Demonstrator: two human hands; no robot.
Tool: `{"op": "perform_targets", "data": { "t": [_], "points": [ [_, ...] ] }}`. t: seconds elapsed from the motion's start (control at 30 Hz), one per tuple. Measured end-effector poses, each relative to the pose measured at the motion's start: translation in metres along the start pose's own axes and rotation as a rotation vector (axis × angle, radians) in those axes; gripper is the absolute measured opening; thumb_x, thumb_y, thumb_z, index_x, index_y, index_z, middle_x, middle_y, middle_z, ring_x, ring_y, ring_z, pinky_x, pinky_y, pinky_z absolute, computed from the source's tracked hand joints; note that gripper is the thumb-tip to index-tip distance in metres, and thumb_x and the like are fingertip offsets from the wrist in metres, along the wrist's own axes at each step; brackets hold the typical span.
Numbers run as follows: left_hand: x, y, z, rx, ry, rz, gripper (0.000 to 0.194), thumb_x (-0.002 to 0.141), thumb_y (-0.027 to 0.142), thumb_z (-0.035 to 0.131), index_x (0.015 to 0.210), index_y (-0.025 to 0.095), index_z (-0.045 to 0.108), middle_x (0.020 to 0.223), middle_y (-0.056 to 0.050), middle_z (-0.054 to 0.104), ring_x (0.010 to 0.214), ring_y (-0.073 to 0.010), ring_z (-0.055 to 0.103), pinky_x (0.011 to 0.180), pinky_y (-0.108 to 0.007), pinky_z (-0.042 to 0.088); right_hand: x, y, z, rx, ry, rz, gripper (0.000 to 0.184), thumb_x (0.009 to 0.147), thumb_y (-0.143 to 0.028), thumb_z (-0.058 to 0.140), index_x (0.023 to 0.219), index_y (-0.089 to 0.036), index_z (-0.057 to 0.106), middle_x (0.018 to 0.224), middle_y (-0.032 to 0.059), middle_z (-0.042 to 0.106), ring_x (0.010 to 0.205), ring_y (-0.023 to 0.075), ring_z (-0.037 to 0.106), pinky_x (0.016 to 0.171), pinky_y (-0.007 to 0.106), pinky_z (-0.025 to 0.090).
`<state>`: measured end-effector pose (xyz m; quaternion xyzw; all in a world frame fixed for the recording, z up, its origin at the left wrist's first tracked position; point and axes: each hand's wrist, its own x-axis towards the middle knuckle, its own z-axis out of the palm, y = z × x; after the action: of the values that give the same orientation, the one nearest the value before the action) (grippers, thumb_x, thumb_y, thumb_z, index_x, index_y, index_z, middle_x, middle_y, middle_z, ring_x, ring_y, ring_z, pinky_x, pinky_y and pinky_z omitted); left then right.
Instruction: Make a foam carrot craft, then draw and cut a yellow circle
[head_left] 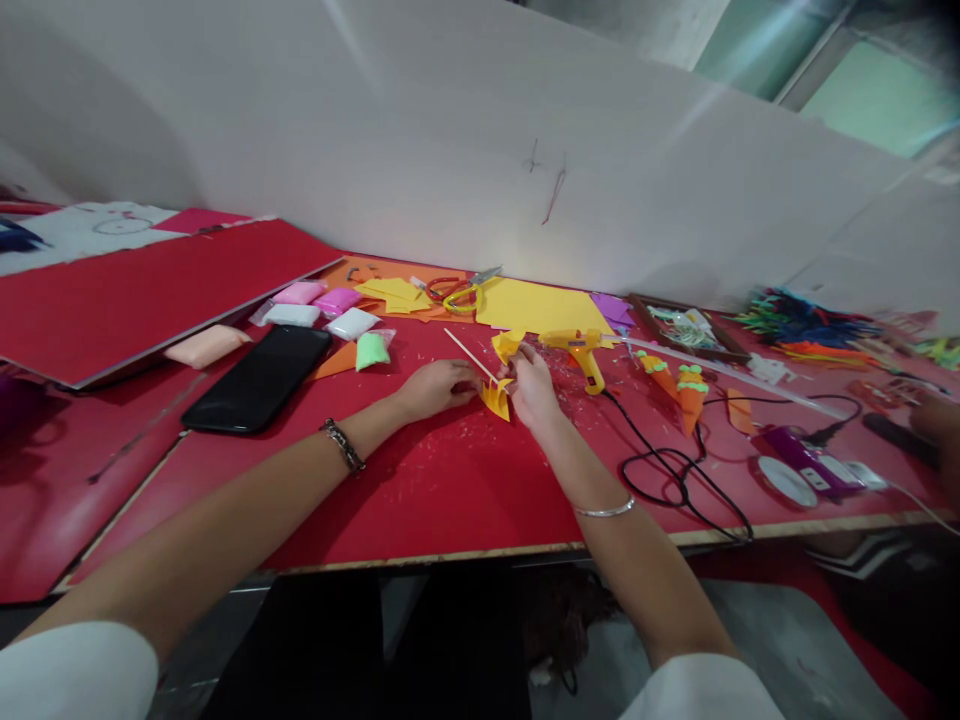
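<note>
My left hand and my right hand meet over the red table, both closed on a small yellow folded paper piece. A thin wooden stick runs up and left from the paper, between my hands. Another bit of yellow paper sits just above my right hand's fingers. A yellow glue gun lies right beside my right hand, its black cord looping toward the table's front edge.
A black phone lies left of my hands, near packets of coloured clay. Yellow paper sheets and scissors are by the wall. Paper carrots, a wooden tray and a purple device are to the right.
</note>
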<state>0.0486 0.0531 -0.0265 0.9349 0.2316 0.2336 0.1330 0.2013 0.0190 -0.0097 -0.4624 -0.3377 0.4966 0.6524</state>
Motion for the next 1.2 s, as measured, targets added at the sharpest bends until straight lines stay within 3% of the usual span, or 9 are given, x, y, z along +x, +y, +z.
{"op": "perform_targets", "data": {
  "t": [0.27,0.53,0.67,0.77,1.0,1.2],
  "points": [
    [-0.003,0.004,-0.004,-0.094,0.062,-0.044,0.015,0.075,0.018,0.048,0.081,0.015,0.062,0.081,-0.004,0.063,0.076,-0.0122,0.055,0.071,-0.023,0.042,0.003,0.001,-0.004,0.006,0.004,0.004,0.014,0.059,-0.024,0.057,0.07,-0.022,0.048,0.049,-0.0099,0.041,0.041,0.0039,0.036,0.041,0.018,0.028],
    [-0.021,0.005,-0.02,-0.422,0.132,-0.304,0.015,0.072,0.026,0.05,0.075,0.014,0.057,0.07,-0.001,0.06,0.062,-0.0097,0.053,0.059,-0.02,0.041,0.002,0.002,-0.004,-0.024,-0.046,0.035,0.015,0.058,-0.026,0.059,0.068,-0.021,0.049,0.052,-0.0093,0.044,0.045,0.0037,0.038,0.047,0.018,0.032],
    [-0.032,-0.002,-0.025,-0.429,0.093,-0.336,0.017,0.072,0.029,0.05,0.075,0.014,0.057,0.071,-0.001,0.06,0.063,-0.01,0.054,0.06,-0.021,0.042,-0.004,0.001,-0.001,-0.084,-0.096,0.049,0.016,0.058,-0.027,0.061,0.069,-0.02,0.053,0.053,-0.0084,0.047,0.046,0.0043,0.04,0.048,0.018,0.032],
    [-0.04,-0.008,-0.03,-0.338,0.023,-0.285,0.015,0.071,0.026,0.048,0.076,0.015,0.057,0.073,-0.001,0.061,0.066,-0.0108,0.055,0.064,-0.022,0.043,-0.005,0.001,0.0,-0.125,-0.097,0.039,0.015,0.058,-0.027,0.061,0.07,-0.02,0.055,0.056,-0.0076,0.05,0.047,0.0044,0.04,0.048,0.018,0.032],
    [-0.05,-0.015,-0.039,-0.129,-0.029,-0.141,0.012,0.073,0.023,0.048,0.076,0.016,0.058,0.081,-0.003,0.058,0.073,-0.0109,0.054,0.068,-0.022,0.043,0.004,-0.004,-0.008,-0.414,-0.127,-0.174,0.011,0.065,-0.025,0.055,0.072,-0.018,0.058,0.066,-0.0034,0.058,0.058,0.0082,0.05,0.057,0.021,0.038],
    [-0.052,-0.009,-0.039,-0.108,-0.004,-0.217,0.028,0.073,0.037,0.054,0.091,0.015,0.054,0.08,-0.002,0.058,0.069,-0.0115,0.053,0.062,-0.022,0.042,0.009,-0.008,-0.023,-0.865,-0.167,-0.435,0.01,0.066,-0.017,0.051,0.07,-0.019,0.061,0.068,-0.0007,0.061,0.061,0.0115,0.053,0.062,0.024,0.04]
  ]
}}
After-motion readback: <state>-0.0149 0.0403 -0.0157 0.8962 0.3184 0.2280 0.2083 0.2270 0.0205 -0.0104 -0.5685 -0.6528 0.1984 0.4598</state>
